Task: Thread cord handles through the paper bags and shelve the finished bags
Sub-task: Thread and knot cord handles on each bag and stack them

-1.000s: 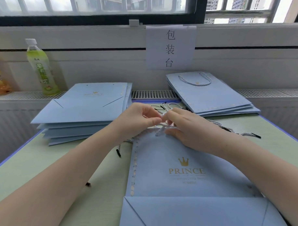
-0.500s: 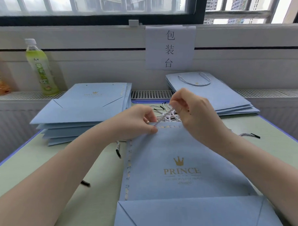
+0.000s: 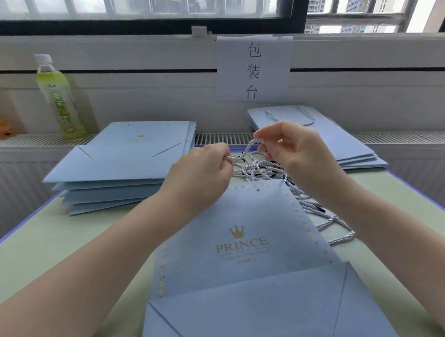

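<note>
Lowest in the frame: a flat blue paper bag [image 3: 241,257] printed PRINCE, lying on the pale green table [image 3: 37,240], punched holes at its top edge showing no cord through them. Just above it, at centre: left hand [image 3: 201,177] curled, pinching one end of a white twisted cord [image 3: 250,145]; right hand [image 3: 292,148] raised a little higher, thumb and forefinger pinching the same cord further along, other fingers loosely bent. Beneath and right of the hands, a tangled heap of loose cords [image 3: 264,169] with dark tips, trailing toward the right edge of the table.

Judged by the layout: threading of this bag not yet begun, cord merely being picked out. Left of centre, a stack of bags without handles [image 3: 120,162] waiting. Upper right, a smaller stack of finished bags [image 3: 328,136], top one with a cord handle showing. No shelf in view, so shelving apparently left.

Farther back: a radiator grille ledge [image 3: 394,137], a green drink bottle [image 3: 58,99] at upper left, a paper sign [image 3: 254,68] with Chinese characters on the wall, barred windows [image 3: 146,1] across the top.
</note>
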`<action>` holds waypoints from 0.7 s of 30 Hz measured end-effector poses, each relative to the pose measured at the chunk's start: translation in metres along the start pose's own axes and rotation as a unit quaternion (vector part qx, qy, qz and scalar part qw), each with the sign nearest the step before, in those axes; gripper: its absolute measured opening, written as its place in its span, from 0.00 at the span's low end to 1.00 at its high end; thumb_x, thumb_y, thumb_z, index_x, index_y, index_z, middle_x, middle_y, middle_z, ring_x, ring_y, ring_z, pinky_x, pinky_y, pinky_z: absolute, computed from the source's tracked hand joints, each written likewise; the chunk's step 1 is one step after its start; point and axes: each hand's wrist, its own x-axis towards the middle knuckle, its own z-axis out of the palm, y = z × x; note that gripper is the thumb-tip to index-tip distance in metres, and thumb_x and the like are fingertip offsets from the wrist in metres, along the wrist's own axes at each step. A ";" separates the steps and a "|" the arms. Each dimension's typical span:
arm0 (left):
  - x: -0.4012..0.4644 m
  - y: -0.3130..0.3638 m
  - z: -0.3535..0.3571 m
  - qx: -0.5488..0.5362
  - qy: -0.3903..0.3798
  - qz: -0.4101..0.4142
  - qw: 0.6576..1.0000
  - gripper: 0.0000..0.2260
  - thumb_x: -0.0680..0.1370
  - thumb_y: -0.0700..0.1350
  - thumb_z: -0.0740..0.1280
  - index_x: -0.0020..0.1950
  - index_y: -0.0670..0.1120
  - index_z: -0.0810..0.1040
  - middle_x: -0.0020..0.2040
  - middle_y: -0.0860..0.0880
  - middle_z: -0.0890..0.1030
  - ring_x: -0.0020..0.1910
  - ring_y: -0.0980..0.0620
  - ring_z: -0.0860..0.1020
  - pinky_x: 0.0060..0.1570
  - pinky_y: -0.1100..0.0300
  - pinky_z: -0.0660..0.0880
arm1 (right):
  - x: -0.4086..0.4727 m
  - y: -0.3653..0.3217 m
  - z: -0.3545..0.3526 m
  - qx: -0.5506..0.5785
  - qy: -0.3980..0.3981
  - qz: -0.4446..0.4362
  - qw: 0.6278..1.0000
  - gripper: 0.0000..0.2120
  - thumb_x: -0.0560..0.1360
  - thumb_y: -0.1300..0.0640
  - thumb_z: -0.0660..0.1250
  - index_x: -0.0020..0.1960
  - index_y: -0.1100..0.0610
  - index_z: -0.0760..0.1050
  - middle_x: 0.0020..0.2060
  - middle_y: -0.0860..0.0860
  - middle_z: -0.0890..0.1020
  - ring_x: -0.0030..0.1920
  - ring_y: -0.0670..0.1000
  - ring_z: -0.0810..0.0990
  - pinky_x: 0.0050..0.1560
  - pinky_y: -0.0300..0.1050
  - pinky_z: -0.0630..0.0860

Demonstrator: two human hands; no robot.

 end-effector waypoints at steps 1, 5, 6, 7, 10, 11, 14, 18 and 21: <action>0.000 0.002 0.000 -0.063 0.038 0.023 0.997 0.08 0.79 0.43 0.56 0.46 0.46 0.75 0.37 0.52 0.79 0.43 0.44 0.77 0.45 0.50 0.75 | -0.001 0.003 0.002 -0.027 -0.028 0.006 0.999 0.11 0.78 0.65 0.62 0.48 0.50 0.77 0.40 0.49 0.81 0.41 0.49 0.80 0.45 0.41 0.77; 0.003 0.004 -0.007 -0.182 0.173 0.059 0.966 0.10 0.81 0.40 0.54 0.44 0.44 0.73 0.26 0.58 0.72 0.26 0.56 0.68 0.30 0.57 0.66 | -0.005 0.012 0.005 -0.194 -0.100 0.014 0.976 0.09 0.79 0.61 0.60 0.48 0.57 0.78 0.38 0.44 0.80 0.42 0.48 0.78 0.47 0.45 0.74; 0.004 0.004 -0.009 -0.194 0.200 0.059 0.959 0.10 0.81 0.39 0.54 0.44 0.45 0.73 0.25 0.56 0.70 0.25 0.56 0.66 0.29 0.59 0.63 | -0.006 0.014 0.005 -0.255 -0.115 0.003 0.960 0.11 0.81 0.58 0.57 0.46 0.57 0.77 0.39 0.46 0.80 0.43 0.51 0.77 0.48 0.48 0.74; 0.004 0.002 -0.011 -0.191 0.217 0.057 0.955 0.10 0.80 0.39 0.53 0.44 0.46 0.72 0.26 0.55 0.69 0.25 0.56 0.66 0.29 0.59 0.62 | -0.006 0.015 0.005 -0.323 -0.130 -0.010 0.937 0.13 0.81 0.55 0.55 0.45 0.56 0.75 0.41 0.48 0.79 0.44 0.53 0.76 0.48 0.49 0.72; 0.000 -0.002 -0.009 -0.087 0.215 0.037 0.972 0.13 0.75 0.46 0.50 0.45 0.46 0.73 0.28 0.52 0.71 0.29 0.49 0.70 0.32 0.55 0.65 | -0.008 0.012 0.004 -0.465 -0.126 -0.036 0.875 0.16 0.81 0.47 0.49 0.43 0.54 0.69 0.42 0.50 0.72 0.41 0.54 0.68 0.41 0.47 0.62; -0.001 -0.003 -0.007 -0.052 0.200 0.033 0.978 0.15 0.73 0.48 0.49 0.45 0.46 0.74 0.28 0.50 0.72 0.32 0.45 0.71 0.34 0.54 0.66 | -0.009 0.010 0.002 -0.469 -0.109 -0.031 0.876 0.17 0.81 0.46 0.49 0.44 0.54 0.70 0.40 0.49 0.71 0.40 0.54 0.68 0.39 0.47 0.61; -0.003 -0.004 -0.003 -0.057 0.115 0.031 0.991 0.25 0.74 0.57 0.45 0.42 0.46 0.79 0.31 0.47 0.78 0.37 0.44 0.76 0.39 0.53 0.71 | -0.005 0.007 -0.004 -0.298 -0.033 0.043 0.953 0.14 0.82 0.51 0.55 0.44 0.56 0.75 0.29 0.45 0.70 0.31 0.47 0.70 0.33 0.43 0.65; -0.002 -0.004 0.007 -0.094 0.012 -0.003 0.995 0.35 0.77 0.67 0.41 0.34 0.50 0.82 0.32 0.54 0.81 0.37 0.54 0.78 0.45 0.56 0.72 | 0.002 -0.001 -0.006 -0.017 -0.013 0.141 0.990 0.20 0.75 0.74 0.51 0.50 0.57 0.78 0.40 0.54 0.80 0.37 0.46 0.77 0.38 0.35 0.75; -0.003 -0.007 0.014 -0.051 -0.023 -0.007 0.998 0.28 0.80 0.61 0.50 0.38 0.49 0.83 0.37 0.55 0.82 0.43 0.52 0.79 0.48 0.54 0.74 | 0.001 -0.007 -0.008 0.181 -0.045 0.217 0.958 0.22 0.75 0.74 0.50 0.50 0.58 0.79 0.46 0.57 0.82 0.45 0.50 0.81 0.48 0.44 0.76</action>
